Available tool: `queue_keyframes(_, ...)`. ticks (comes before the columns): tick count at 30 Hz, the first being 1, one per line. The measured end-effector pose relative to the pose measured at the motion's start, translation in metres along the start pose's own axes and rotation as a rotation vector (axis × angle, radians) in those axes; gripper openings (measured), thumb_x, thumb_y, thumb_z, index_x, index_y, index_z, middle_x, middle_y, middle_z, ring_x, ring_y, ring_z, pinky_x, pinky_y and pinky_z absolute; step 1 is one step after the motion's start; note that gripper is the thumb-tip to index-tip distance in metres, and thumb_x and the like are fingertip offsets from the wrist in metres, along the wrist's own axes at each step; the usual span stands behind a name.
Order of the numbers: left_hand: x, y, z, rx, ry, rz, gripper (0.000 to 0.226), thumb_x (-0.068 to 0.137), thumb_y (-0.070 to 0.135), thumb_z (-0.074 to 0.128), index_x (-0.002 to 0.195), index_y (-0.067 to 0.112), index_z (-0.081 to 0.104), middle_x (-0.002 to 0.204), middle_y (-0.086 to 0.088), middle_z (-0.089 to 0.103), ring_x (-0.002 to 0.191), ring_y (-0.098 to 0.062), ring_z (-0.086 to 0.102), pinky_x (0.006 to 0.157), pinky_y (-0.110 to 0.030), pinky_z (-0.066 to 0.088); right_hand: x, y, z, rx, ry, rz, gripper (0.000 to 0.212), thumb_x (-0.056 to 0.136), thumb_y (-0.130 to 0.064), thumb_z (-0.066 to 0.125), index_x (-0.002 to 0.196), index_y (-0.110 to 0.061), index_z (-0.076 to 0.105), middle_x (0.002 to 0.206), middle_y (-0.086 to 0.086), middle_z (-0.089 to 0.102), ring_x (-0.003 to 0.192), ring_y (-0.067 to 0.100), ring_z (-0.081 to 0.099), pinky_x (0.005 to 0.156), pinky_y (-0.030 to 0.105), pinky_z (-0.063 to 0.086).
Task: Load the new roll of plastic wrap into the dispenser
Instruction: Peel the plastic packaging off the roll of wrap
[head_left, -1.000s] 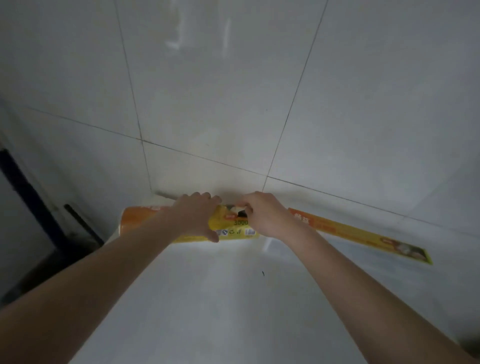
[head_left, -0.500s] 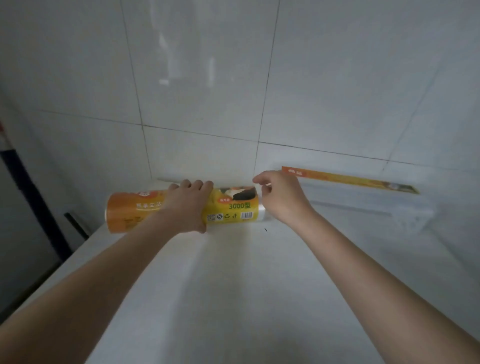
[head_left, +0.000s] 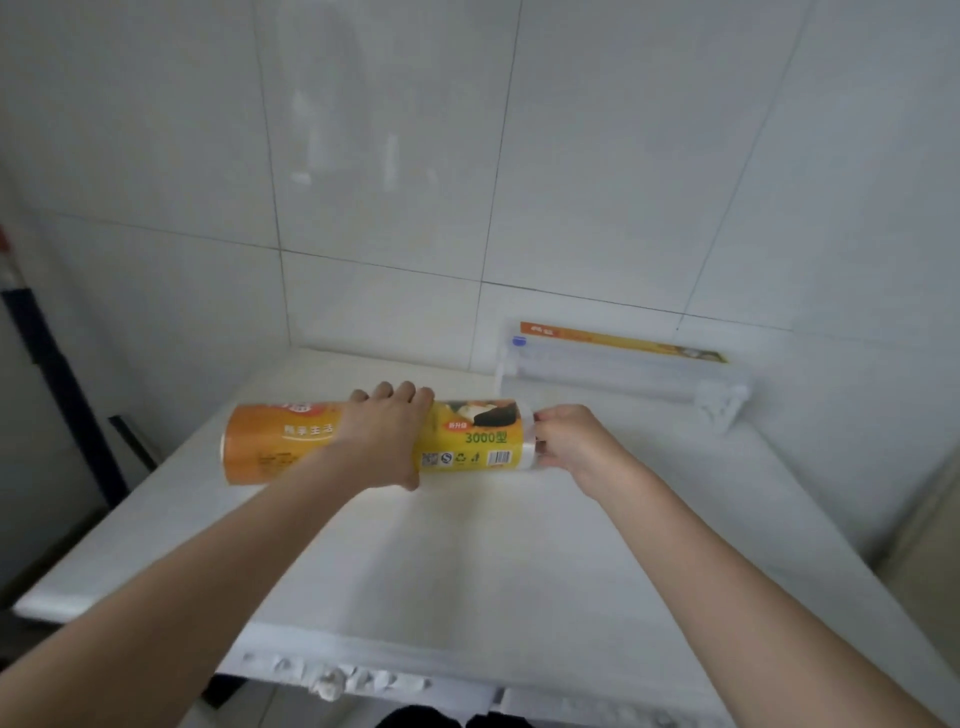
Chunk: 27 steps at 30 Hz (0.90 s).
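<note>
Over the white counter (head_left: 467, 571), left hand (head_left: 382, 441) is clamped around the middle of the roll (head_left: 374, 441), right hand (head_left: 569, 439) pinching its right end, probably the outer wrapper, hard to tell. Looks like the unwrapping step. Next: strip it off, then carry it to the dispenser (head_left: 618, 371) by the wall.

On the roll's (head_left: 374, 441) yellow label, near frame center, I read "3000型" in green; below it sat a QR code, small symbols and a barcode. The dispenser's (head_left: 623, 364) orange strip, upper right, was too blurred for me.
</note>
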<state>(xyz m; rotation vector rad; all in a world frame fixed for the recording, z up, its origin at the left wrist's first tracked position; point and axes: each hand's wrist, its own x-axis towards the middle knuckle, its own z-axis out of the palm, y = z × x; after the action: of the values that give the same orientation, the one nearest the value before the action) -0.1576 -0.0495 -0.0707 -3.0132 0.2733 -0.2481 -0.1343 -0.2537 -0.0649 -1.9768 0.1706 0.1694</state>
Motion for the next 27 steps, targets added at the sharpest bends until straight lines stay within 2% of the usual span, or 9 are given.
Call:
queue_keyframes(3,-0.006,0.011,-0.003,-0.014,0.005,0.032,0.090,0.058,0.047,0.078,0.133,0.023,0.034,0.126,0.002,0.048,0.115,-0.022,0.048,0.092,-0.035,0.041,-0.008,0.006,-0.010,0.156,0.022,0.079,0.013,0.083,0.000,0.052,0.088,0.000,0.065,0.084,0.018,0.065,0.075,0.030,0.064,0.072,0.040,0.058)
queue_keyframes(5,-0.009,0.019,-0.006,-0.025,-0.003,0.053,0.090,0.059,0.047,0.078,0.134,0.023,0.033,0.126,0.002,0.047,0.115,-0.022,0.048,0.092,-0.035,0.041,-0.011,0.012,-0.017,0.196,0.048,0.089,0.011,0.086,-0.006,0.052,0.090,-0.002,0.061,0.077,0.013,0.062,0.064,0.026,0.061,0.053,0.027,0.051)
queue_keyframes(7,-0.010,0.028,-0.008,-0.031,-0.009,0.079,0.091,0.059,0.047,0.078,0.134,0.023,0.033,0.126,0.002,0.047,0.114,-0.022,0.048,0.092,-0.035,0.041,-0.014,0.018,-0.025,0.222,0.061,0.101,0.009,0.088,-0.012,0.051,0.084,-0.007,0.058,0.070,0.008,0.058,0.055,0.019,0.054,0.045,0.020,0.039)
queue_keyframes(9,-0.011,0.038,-0.010,-0.033,-0.012,0.108,0.091,0.058,0.047,0.078,0.134,0.023,0.033,0.125,0.002,0.047,0.114,-0.022,0.048,0.091,-0.035,0.041,-0.016,0.025,-0.034,0.284,0.048,0.128,0.019,0.092,-0.016,0.048,0.076,-0.012,0.055,0.067,0.006,0.057,0.053,0.018,0.050,0.045,0.021,0.035)
queue_keyframes(13,-0.010,0.058,-0.013,-0.041,-0.016,0.159,0.091,0.060,0.047,0.077,0.135,0.023,0.032,0.126,0.001,0.046,0.114,-0.022,0.047,0.093,-0.036,0.041,-0.024,0.034,-0.052,0.399,0.022,0.230,0.024,0.096,-0.017,0.043,0.075,-0.013,0.051,0.069,0.006,0.053,0.057,0.018,0.049,0.041,0.020,0.034)
queue_keyframes(17,-0.009,0.073,-0.016,-0.043,-0.020,0.197,0.091,0.061,0.047,0.077,0.136,0.023,0.030,0.128,0.001,0.045,0.116,-0.022,0.046,0.095,-0.036,0.040,-0.027,0.045,-0.069,0.461,-0.021,0.272,0.015,0.096,-0.018,0.042,0.092,-0.011,0.055,0.072,0.006,0.054,0.059,0.018,0.047,0.050,0.026,0.023)
queue_keyframes(21,-0.008,0.084,-0.016,-0.043,-0.010,0.233,0.092,0.061,0.047,0.077,0.136,0.023,0.029,0.128,0.001,0.045,0.115,-0.021,0.046,0.096,-0.036,0.039,-0.027,0.060,-0.080,0.529,-0.087,0.300,0.020,0.097,-0.023,0.039,0.104,-0.013,0.054,0.070,0.004,0.057,0.052,0.016,0.048,0.039,0.023,0.022)
queue_keyframes(24,-0.008,0.088,-0.014,-0.034,-0.001,0.241,0.092,0.062,0.046,0.077,0.137,0.024,0.028,0.129,0.001,0.043,0.117,-0.021,0.045,0.098,-0.036,0.038,-0.028,0.067,-0.083,0.604,-0.123,0.290,0.026,0.096,-0.022,0.037,0.096,-0.012,0.061,0.069,0.003,0.058,0.044,0.013,0.048,0.033,0.018,0.018)
queue_keyframes(27,-0.007,0.091,-0.013,-0.015,0.000,0.240,0.092,0.064,0.045,0.076,0.138,0.023,0.027,0.129,-0.001,0.042,0.118,-0.022,0.043,0.099,-0.037,0.037,-0.028,0.068,-0.083,0.626,-0.138,0.277,0.029,0.095,-0.019,0.037,0.092,-0.012,0.065,0.071,0.003,0.058,0.046,0.013,0.047,0.032,0.017,0.017)
